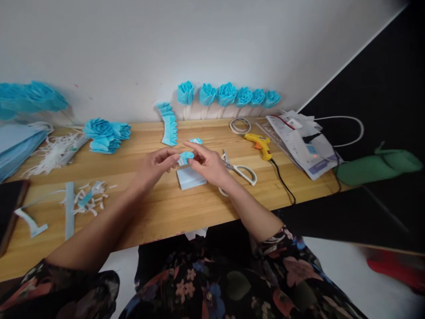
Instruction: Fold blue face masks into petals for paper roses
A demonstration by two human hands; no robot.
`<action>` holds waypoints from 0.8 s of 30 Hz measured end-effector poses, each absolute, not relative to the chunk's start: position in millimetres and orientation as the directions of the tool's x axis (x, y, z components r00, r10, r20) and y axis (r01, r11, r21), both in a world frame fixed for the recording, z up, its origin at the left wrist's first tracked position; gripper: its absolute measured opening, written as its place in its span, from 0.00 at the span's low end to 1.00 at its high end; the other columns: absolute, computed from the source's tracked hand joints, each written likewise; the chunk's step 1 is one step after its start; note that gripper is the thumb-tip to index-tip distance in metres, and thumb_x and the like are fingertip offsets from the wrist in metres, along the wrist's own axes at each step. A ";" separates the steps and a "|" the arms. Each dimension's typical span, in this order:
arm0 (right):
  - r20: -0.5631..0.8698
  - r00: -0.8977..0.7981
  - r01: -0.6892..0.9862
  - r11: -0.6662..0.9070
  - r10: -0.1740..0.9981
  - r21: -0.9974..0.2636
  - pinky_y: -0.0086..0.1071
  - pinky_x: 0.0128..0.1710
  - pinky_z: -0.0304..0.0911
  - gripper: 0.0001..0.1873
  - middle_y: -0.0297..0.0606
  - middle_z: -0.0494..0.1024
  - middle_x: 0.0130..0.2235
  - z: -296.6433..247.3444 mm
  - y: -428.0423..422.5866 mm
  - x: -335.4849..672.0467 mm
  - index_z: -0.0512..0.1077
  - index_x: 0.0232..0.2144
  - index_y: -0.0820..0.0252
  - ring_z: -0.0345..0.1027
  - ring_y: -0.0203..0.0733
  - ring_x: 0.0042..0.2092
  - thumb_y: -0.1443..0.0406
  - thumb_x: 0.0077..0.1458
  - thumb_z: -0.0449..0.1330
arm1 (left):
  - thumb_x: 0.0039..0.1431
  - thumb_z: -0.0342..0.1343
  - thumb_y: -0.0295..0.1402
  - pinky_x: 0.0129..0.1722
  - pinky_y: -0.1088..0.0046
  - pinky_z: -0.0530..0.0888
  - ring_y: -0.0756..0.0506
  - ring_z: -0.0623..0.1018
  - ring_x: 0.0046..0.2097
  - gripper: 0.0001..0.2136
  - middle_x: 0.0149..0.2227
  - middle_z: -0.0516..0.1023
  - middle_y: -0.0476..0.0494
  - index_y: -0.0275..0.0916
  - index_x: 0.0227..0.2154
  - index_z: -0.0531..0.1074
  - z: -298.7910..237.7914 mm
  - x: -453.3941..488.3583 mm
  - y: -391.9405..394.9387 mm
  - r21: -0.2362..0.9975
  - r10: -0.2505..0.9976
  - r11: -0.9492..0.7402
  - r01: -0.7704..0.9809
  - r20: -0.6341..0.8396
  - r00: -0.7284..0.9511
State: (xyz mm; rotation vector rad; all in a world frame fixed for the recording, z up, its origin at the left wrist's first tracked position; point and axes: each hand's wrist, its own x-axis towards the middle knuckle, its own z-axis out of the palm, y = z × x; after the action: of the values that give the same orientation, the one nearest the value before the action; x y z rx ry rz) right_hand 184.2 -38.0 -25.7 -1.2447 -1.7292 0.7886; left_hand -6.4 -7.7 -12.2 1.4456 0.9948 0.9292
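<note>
- ranged along the back of a wooden table (149,221), seemingly done: six blue flowers (227,94)
- clustered farther left, fully petalled: more blue blooms (99,128)
- lying mid-table, seemingly unused: scalloped blue strip (170,128)
- pinched by left hand (156,164) and right hand (210,165) at the fingertips, near a pale sheet (190,179), seemingly unfinished: small blue piece (185,157)

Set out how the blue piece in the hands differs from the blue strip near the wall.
The blue piece is held between the left hand and the right hand; the blue strip is apart from both. The blue piece looks short and compact, while the blue strip is long, its jagged edge spread out. Both are bright blue.
</note>
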 end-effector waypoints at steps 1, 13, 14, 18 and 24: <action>0.268 -0.169 0.447 0.316 0.949 -0.837 0.31 0.36 0.64 0.27 0.31 0.75 0.34 -23.6 -39.9 183.8 0.70 0.59 0.50 0.66 0.34 0.32 0.68 0.57 0.58 | 0.50 0.65 0.43 0.28 0.75 0.65 0.51 0.70 0.27 0.13 0.25 0.75 0.48 0.37 0.30 0.78 -12.9 -6.0 -7.5 0.993 0.938 -0.053 0.107 0.013 0.346; 0.283 0.284 0.563 0.080 0.916 -0.823 0.33 0.32 0.66 0.09 0.35 0.79 0.30 -28.5 -68.1 281.2 0.76 0.34 0.59 0.72 0.39 0.31 0.59 0.58 0.60 | 0.46 0.67 0.41 0.25 0.75 0.65 0.52 0.70 0.25 0.13 0.23 0.75 0.48 0.37 0.26 0.75 -17.9 -1.7 -7.4 0.997 0.950 0.072 -0.007 -0.066 0.304; 0.268 0.258 0.610 0.058 0.928 -0.791 0.34 0.33 0.66 0.09 0.35 0.80 0.30 -33.1 -71.0 285.9 0.77 0.33 0.59 0.72 0.39 0.31 0.60 0.57 0.60 | 0.46 0.67 0.41 0.25 0.76 0.65 0.52 0.70 0.24 0.13 0.23 0.75 0.48 0.36 0.26 0.75 -18.6 -1.7 -7.3 0.997 0.948 0.081 -0.014 -0.073 0.309; 0.290 0.158 0.747 0.078 0.944 -0.660 0.36 0.40 0.66 0.07 0.38 0.82 0.35 -43.9 -79.7 284.8 0.78 0.33 0.59 0.74 0.41 0.36 0.64 0.58 0.59 | 0.47 0.67 0.42 0.25 0.76 0.65 0.53 0.70 0.24 0.13 0.23 0.75 0.48 0.36 0.26 0.75 -22.6 -1.4 -6.7 0.994 0.945 0.110 -0.024 -0.097 0.313; 0.340 0.122 0.862 0.070 0.932 -0.502 0.35 0.37 0.64 0.07 0.39 0.82 0.35 -46.7 -77.8 272.7 0.79 0.35 0.58 0.73 0.41 0.34 0.64 0.58 0.60 | 0.48 0.66 0.42 0.25 0.76 0.65 0.53 0.69 0.24 0.13 0.23 0.75 0.48 0.36 0.26 0.75 -24.5 -1.5 -6.6 0.994 0.945 0.109 -0.010 -0.100 0.313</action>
State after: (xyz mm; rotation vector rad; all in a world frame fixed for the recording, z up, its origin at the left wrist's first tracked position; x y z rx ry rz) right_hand 272.7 -77.8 -46.7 -1.7912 -1.7392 0.1469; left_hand -1.5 -6.6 -24.5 1.2459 1.0034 0.9121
